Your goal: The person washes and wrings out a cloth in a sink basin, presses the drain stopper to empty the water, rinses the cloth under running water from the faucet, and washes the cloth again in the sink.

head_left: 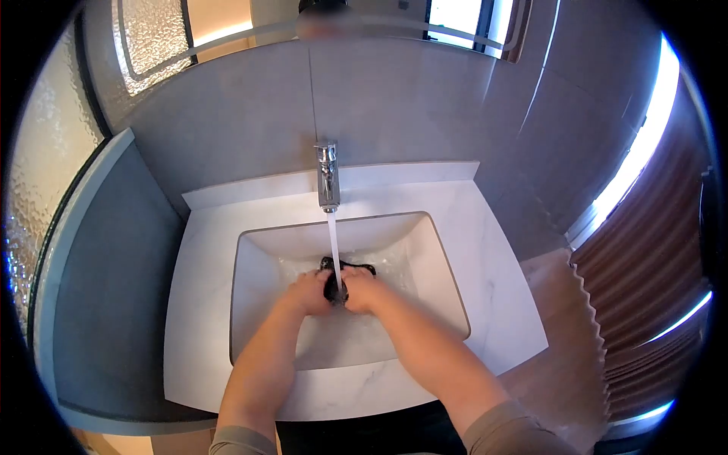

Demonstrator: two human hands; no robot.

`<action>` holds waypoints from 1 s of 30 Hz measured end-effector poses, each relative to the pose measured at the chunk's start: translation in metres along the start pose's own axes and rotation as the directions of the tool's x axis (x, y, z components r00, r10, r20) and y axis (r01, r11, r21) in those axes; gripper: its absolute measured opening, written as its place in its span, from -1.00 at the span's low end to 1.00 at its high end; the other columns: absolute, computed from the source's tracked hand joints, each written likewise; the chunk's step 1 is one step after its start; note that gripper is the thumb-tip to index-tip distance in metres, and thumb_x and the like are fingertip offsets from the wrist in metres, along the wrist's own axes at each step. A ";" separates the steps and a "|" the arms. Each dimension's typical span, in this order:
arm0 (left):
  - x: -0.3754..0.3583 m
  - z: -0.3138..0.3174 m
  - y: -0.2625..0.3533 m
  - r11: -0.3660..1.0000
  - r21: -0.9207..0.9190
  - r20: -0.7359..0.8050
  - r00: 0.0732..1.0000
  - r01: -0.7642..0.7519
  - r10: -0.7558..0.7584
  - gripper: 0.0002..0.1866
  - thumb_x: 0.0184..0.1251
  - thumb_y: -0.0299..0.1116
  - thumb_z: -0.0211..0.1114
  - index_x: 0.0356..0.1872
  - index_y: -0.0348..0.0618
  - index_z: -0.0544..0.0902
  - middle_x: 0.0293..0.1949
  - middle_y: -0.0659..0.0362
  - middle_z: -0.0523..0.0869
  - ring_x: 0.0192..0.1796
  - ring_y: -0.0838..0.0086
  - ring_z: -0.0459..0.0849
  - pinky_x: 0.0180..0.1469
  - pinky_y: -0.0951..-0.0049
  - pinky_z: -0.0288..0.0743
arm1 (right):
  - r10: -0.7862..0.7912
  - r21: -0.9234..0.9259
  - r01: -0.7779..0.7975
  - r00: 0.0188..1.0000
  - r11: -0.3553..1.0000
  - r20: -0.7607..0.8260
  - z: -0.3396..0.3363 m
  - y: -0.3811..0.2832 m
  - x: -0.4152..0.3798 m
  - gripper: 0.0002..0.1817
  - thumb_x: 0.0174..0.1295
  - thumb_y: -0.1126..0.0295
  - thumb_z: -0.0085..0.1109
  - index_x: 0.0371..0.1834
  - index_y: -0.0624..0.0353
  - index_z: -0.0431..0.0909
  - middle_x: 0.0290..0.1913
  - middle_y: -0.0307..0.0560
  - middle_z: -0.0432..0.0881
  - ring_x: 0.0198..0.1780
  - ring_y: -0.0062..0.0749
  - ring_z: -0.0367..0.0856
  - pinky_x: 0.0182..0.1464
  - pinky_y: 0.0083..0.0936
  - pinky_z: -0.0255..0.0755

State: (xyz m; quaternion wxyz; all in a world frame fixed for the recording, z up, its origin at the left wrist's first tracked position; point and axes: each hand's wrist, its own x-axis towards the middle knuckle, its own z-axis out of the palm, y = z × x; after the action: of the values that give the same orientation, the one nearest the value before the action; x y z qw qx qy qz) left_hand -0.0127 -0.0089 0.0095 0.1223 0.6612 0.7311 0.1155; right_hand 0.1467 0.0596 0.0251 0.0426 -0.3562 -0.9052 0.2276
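Under the running faucet point(327, 178), both hands are low in the white rectangular sink point(258, 262). My left hand point(309, 293) is closed around the left side of a small black cloth-like item point(330, 288). From the right, my right hand point(362, 291) grips the same item, with its fingers towards the stream. A thin dark edge of it sticks out beyond the fingertips at the back. Water point(334, 239) falls straight onto it between the hands. Shallow water stands in the basin. The item's exact kind is hidden by the hands and the splash.
A white marble-look countertop point(201, 303) surrounds the sink, with a low backsplash behind. A grey side panel point(114, 296) stands on the left. A mirror point(364, 23) hangs above the grey wall. Brown pleated curtain point(644, 280) hangs at the right.
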 end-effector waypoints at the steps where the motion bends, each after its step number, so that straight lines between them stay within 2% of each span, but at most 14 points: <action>1: -0.004 -0.002 0.006 0.994 0.111 0.108 0.994 -0.012 0.000 -0.38 -0.07 -0.24 0.38 0.15 -0.03 0.52 0.06 0.07 0.61 0.16 0.10 0.53 0.20 0.07 0.37 | 0.079 -0.076 -0.073 0.993 0.994 0.083 0.007 0.001 -0.001 -0.42 -0.04 0.30 0.25 0.14 0.13 0.45 0.22 0.02 0.45 0.27 -0.05 0.39 0.27 -0.26 0.34; 2: -0.001 -0.008 0.011 0.993 0.114 0.103 0.995 -0.012 0.000 -0.38 -0.07 -0.24 0.38 0.15 -0.03 0.52 0.06 0.07 0.61 0.16 0.10 0.53 0.20 0.07 0.37 | 0.163 -0.157 -0.138 0.974 0.978 0.159 0.013 0.004 0.001 -0.42 -0.04 0.30 0.25 0.15 0.10 0.47 0.24 -0.03 0.45 0.27 -0.06 0.39 0.27 -0.23 0.33; 4: 0.006 -0.025 0.022 0.984 0.153 0.446 0.882 0.092 -0.152 -0.46 -0.13 -0.17 0.40 0.00 -0.07 0.63 0.04 0.05 0.62 0.20 0.08 0.50 0.24 0.11 0.37 | 0.204 -0.119 -0.178 0.940 0.977 0.272 -0.015 -0.011 -0.007 -0.47 0.05 0.30 0.13 0.18 0.01 0.46 0.23 -0.01 0.49 0.27 -0.12 0.43 0.28 -0.18 0.31; 8: 0.001 -0.033 0.031 0.926 0.370 0.379 0.899 0.070 -0.220 -0.51 -0.12 -0.12 0.40 -0.08 -0.04 0.70 0.03 0.15 0.65 0.17 0.23 0.54 0.18 0.12 0.37 | 0.314 -0.162 -0.284 0.926 0.945 0.208 -0.025 -0.006 -0.013 -0.46 -0.11 0.30 0.29 0.07 -0.06 0.56 0.18 -0.11 0.55 0.23 -0.13 0.46 0.24 -0.16 0.35; 11: -0.001 -0.027 0.020 0.947 0.322 0.144 0.988 0.011 -0.060 -0.56 -0.19 -0.10 0.46 -0.22 -0.09 0.74 -0.11 0.14 0.72 0.02 0.20 0.65 0.09 0.09 0.44 | 0.293 -0.155 -0.265 0.937 0.952 0.193 -0.011 0.005 -0.003 -0.49 -0.14 0.31 0.31 0.02 0.00 0.59 0.06 -0.03 0.60 0.05 -0.11 0.59 0.10 -0.18 0.47; 13: 0.010 -0.020 0.008 0.999 0.043 0.486 0.874 -0.018 -0.005 -0.45 -0.27 -0.06 0.51 -0.20 -0.19 0.70 -0.11 0.05 0.69 -0.13 0.15 0.69 -0.07 0.06 0.54 | 0.254 -0.140 -0.226 0.939 0.964 0.232 -0.008 0.007 0.001 -0.50 -0.14 0.32 0.32 -0.01 0.09 0.59 0.00 0.05 0.63 -0.06 -0.10 0.66 -0.01 -0.20 0.55; 16: 0.011 -0.009 -0.006 0.929 -0.323 0.401 0.915 0.181 -0.039 -0.33 -0.26 -0.21 0.54 0.01 -0.22 0.58 -0.03 -0.05 0.61 -0.17 0.06 0.66 -0.05 0.00 0.56 | 0.402 0.081 -0.468 0.825 0.880 0.397 -0.010 0.014 0.003 -0.60 -0.09 0.36 0.29 -0.12 0.25 0.57 -0.20 0.14 0.62 -0.29 -0.13 0.67 -0.26 -0.21 0.61; 17: 0.010 -0.007 -0.010 0.929 -0.323 0.402 0.915 0.181 -0.038 -0.33 -0.26 -0.21 0.54 0.01 -0.22 0.58 -0.03 -0.05 0.61 -0.17 0.06 0.66 -0.05 0.00 0.56 | 0.482 0.334 -0.642 0.752 0.690 0.450 -0.011 0.018 0.002 -0.63 -0.08 0.38 0.27 -0.17 0.28 0.54 -0.26 0.11 0.59 -0.34 -0.15 0.64 -0.32 -0.21 0.61; 19: 0.009 -0.012 -0.010 0.185 -0.879 0.404 0.893 0.439 -0.198 -0.39 0.01 -0.19 0.38 0.11 -0.19 0.44 -0.02 -0.08 0.56 -0.13 0.03 0.64 -0.04 -0.14 0.52 | 0.529 0.577 -0.753 0.645 0.318 0.551 -0.017 0.022 0.004 -0.69 -0.05 0.39 0.24 -0.20 0.21 0.50 -0.35 -0.04 0.53 -0.41 -0.23 0.55 -0.44 -0.24 0.56; 20: 0.012 -0.010 -0.014 0.188 -0.879 0.403 0.894 0.438 -0.196 -0.39 0.01 -0.19 0.38 0.11 -0.19 0.44 -0.02 -0.08 0.56 -0.13 0.03 0.64 -0.04 -0.14 0.52 | 0.530 0.579 -0.751 0.646 0.317 0.549 -0.018 0.022 0.003 -0.69 -0.05 0.39 0.24 -0.20 0.21 0.50 -0.35 -0.04 0.53 -0.41 -0.23 0.55 -0.44 -0.24 0.56; 22: 0.019 -0.012 -0.020 -0.303 -0.827 0.540 0.820 0.474 -0.190 -0.46 0.23 -0.08 0.18 0.15 -0.16 0.36 -0.02 -0.08 0.54 -0.07 -0.02 0.60 -0.03 -0.25 0.48 | 0.406 0.762 -0.526 0.834 0.378 0.374 -0.024 0.012 0.003 -0.66 -0.03 0.36 0.22 -0.14 0.14 0.51 -0.34 -0.09 0.55 -0.40 -0.32 0.54 -0.50 -0.36 0.48; 23: 0.020 -0.010 -0.020 -0.241 -0.819 0.569 0.795 0.521 -0.211 -0.41 0.31 0.11 0.05 0.13 -0.18 0.38 0.03 -0.08 0.52 0.00 -0.02 0.58 -0.01 -0.22 0.47 | 0.310 0.796 -0.488 0.866 0.359 0.392 -0.023 0.010 0.008 -0.67 -0.02 0.31 0.23 -0.14 0.06 0.52 -0.35 -0.18 0.55 -0.41 -0.42 0.50 -0.53 -0.48 0.39; 27: 0.015 -0.017 -0.004 -0.277 -0.783 0.592 0.804 0.558 -0.056 -0.52 0.32 0.09 0.09 -0.05 -0.15 0.51 -0.13 -0.01 0.62 -0.13 0.17 0.66 -0.10 -0.05 0.58 | 0.046 0.871 -0.319 0.944 0.373 0.326 -0.041 -0.028 -0.003 -0.65 -0.03 0.25 0.26 -0.14 0.07 0.53 -0.39 -0.21 0.55 -0.51 -0.51 0.46 -0.60 -0.56 0.30; 30: 0.016 -0.018 0.005 -0.177 -0.810 0.572 0.819 0.559 -0.032 -0.60 0.31 0.00 0.14 -0.18 -0.18 0.57 -0.28 0.05 0.66 -0.19 0.26 0.67 -0.18 0.16 0.59 | 0.069 0.798 -0.441 0.888 0.410 0.455 -0.036 -0.029 -0.001 -0.64 -0.01 0.24 0.22 -0.15 0.15 0.55 -0.46 -0.18 0.54 -0.60 -0.49 0.43 -0.64 -0.56 0.27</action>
State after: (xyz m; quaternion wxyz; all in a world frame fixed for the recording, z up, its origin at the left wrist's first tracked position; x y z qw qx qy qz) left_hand -0.0152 0.0069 0.0282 0.7170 0.1635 0.5024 0.4548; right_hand 0.1378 0.0541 0.0703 0.0232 -0.3702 -0.5764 0.7281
